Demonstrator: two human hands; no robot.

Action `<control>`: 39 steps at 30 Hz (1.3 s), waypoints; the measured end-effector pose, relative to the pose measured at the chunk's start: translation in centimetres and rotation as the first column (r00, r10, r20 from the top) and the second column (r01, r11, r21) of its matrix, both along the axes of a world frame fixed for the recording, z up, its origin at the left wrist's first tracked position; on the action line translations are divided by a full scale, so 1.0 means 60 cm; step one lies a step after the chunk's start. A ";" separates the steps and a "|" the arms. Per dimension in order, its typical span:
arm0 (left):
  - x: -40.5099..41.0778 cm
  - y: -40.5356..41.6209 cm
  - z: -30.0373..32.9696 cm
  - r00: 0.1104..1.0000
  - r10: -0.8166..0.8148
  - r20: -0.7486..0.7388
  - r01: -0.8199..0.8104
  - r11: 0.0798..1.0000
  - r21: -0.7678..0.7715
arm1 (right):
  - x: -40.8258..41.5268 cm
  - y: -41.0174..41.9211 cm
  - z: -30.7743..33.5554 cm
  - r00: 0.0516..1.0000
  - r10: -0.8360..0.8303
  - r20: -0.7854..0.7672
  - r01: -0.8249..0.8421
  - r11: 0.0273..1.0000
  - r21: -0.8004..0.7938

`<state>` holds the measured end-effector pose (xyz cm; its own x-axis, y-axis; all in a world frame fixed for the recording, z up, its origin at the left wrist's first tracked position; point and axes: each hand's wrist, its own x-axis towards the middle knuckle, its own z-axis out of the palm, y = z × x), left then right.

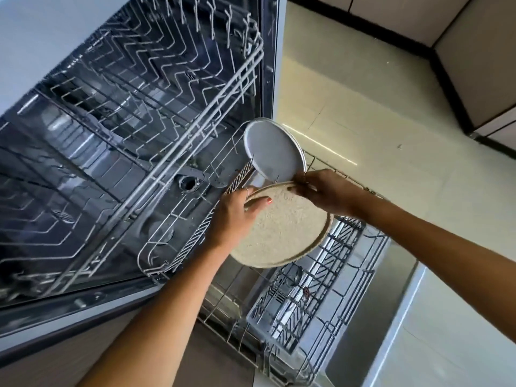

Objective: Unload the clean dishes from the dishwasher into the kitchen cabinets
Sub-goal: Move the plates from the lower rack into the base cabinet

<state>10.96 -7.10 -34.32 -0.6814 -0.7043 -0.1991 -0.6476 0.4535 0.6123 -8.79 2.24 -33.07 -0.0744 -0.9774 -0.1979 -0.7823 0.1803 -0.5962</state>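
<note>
We saw the pulled-out grey wire lower rack [329, 325] of the dishwasher carrying the dishes, its tines standing over the open stainless door [360, 344]. A round pale grey plate [272, 150] stood tilted on edge in the rack's far end, resting among the tines. A grey slatted plastic cutlery basket [282, 317] sat in the near part of the rack, with a small round metal piece [294, 275] at its far edge; what that piece was, we could not tell. Above, the grey wire upper rack [156, 88] sat inside the dark tub. Beyond the rack lay the glossy cream tiled floor [363, 113].
</note>
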 end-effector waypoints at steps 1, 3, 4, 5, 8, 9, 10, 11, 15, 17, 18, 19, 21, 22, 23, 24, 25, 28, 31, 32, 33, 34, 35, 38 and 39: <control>0.008 0.003 -0.003 0.999 -0.022 0.032 0.023 0.999 -0.044 | 0.004 -0.003 -0.004 1.000 0.016 0.017 -0.017 0.999 0.035; 0.025 0.010 -0.013 1.000 -0.005 0.018 0.007 0.994 -0.112 | 0.012 -0.010 -0.015 0.997 0.018 0.077 -0.025 0.995 0.100; 0.033 0.013 -0.015 0.999 0.034 -0.004 -0.034 0.992 -0.118 | 0.015 -0.015 -0.021 0.995 -0.016 0.102 0.004 0.994 0.112; 0.040 0.017 -0.018 0.996 0.087 -0.021 -0.089 0.991 -0.104 | 0.016 -0.022 -0.028 0.995 -0.061 0.085 0.053 0.994 0.094; 0.064 0.018 -0.027 0.970 0.241 -0.034 -0.242 0.970 -0.033 | 0.002 -0.052 -0.060 0.968 -0.207 -0.142 0.217 0.974 0.061; 0.073 0.018 -0.029 0.963 0.266 -0.037 -0.266 0.964 -0.006 | -0.006 -0.063 -0.070 0.950 -0.254 -0.183 0.276 0.956 0.103; 0.080 0.019 -0.030 0.958 0.283 -0.039 -0.283 0.959 0.012 | -0.014 -0.073 -0.078 0.935 -0.301 -0.189 0.331 0.930 0.156; 0.088 0.022 -0.030 0.953 0.300 -0.042 -0.299 0.954 0.021 | -0.021 -0.083 -0.085 0.923 -0.342 -0.175 0.374 0.904 0.208; 0.117 0.036 -0.037 0.931 0.364 -0.024 -0.362 0.930 0.055 | -0.025 -0.113 -0.103 0.912 -0.390 -0.122 0.409 0.870 0.276; 0.130 0.040 -0.041 0.914 0.405 -0.015 -0.403 0.913 0.061 | -0.018 -0.124 -0.105 0.908 -0.408 -0.097 0.418 0.860 0.292; 0.137 0.042 -0.045 0.906 0.423 -0.017 -0.421 0.904 0.070 | -0.017 -0.127 -0.106 0.895 -0.437 -0.087 0.442 0.848 0.292; 0.141 0.044 -0.045 0.898 0.440 -0.021 -0.437 0.895 0.087 | -0.017 -0.130 -0.106 0.876 -0.476 -0.080 0.478 0.830 0.287; 0.148 0.051 -0.049 0.880 0.475 -0.028 -0.469 0.875 0.120 | -0.019 -0.132 -0.105 0.840 -0.537 -0.079 0.537 0.800 0.268; 0.152 0.054 -0.051 0.868 0.496 -0.018 -0.490 0.863 0.123 | -0.019 -0.134 -0.105 0.842 -0.532 -0.094 0.537 0.806 0.247; 0.155 0.058 -0.055 0.859 0.512 -0.002 -0.507 0.852 0.127 | -0.017 -0.134 -0.105 0.849 -0.516 -0.112 0.527 0.820 0.223; 0.159 0.061 -0.057 0.853 0.522 0.006 -0.518 0.844 0.135 | -0.012 -0.134 -0.106 0.859 -0.496 -0.130 0.512 0.837 0.193; 0.161 0.063 -0.058 0.848 0.530 0.012 -0.525 0.838 0.150 | -0.005 -0.135 -0.105 0.864 -0.480 -0.150 0.501 0.850 0.162; 0.166 0.071 -0.063 0.825 0.566 -0.010 -0.555 0.812 0.181 | 0.014 -0.138 -0.114 0.877 -0.420 -0.233 0.449 0.889 0.091; 0.170 0.078 -0.071 0.811 0.585 -0.016 -0.572 0.798 0.192 | 0.018 -0.145 -0.127 0.875 -0.387 -0.291 0.434 0.893 0.117; 0.173 0.080 -0.075 0.810 0.587 -0.016 -0.574 0.797 0.187 | 0.018 -0.147 -0.131 0.873 -0.387 -0.296 0.439 0.889 0.132; 0.176 0.081 -0.079 0.809 0.587 -0.009 -0.576 0.797 0.184 | 0.016 -0.147 -0.131 0.870 -0.391 -0.301 0.447 0.883 0.145; 0.178 0.083 -0.081 0.808 0.589 -0.004 -0.579 0.795 0.182 | 0.014 -0.146 -0.128 0.864 -0.396 -0.311 0.459 0.874 0.162; 0.179 0.086 -0.081 0.805 0.593 0.003 -0.583 0.791 0.185 | 0.012 -0.144 -0.124 0.858 -0.401 -0.321 0.469 0.867 0.170; 0.184 0.094 -0.068 0.804 0.595 0.012 -0.583 0.783 0.216 | 0.006 -0.120 -0.103 0.841 -0.433 -0.323 0.491 0.862 0.123; 0.184 0.096 -0.060 0.795 0.607 0.011 -0.592 0.772 0.232 | 0.005 -0.107 -0.094 0.840 -0.442 -0.316 0.487 0.870 0.075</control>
<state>22.00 -1.33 -37.93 -0.1509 -0.9190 -0.3643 -0.7026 -0.1595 0.6934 -8.48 -4.15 -38.72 -0.5859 -0.7749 -0.2373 -0.7132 0.6320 -0.3032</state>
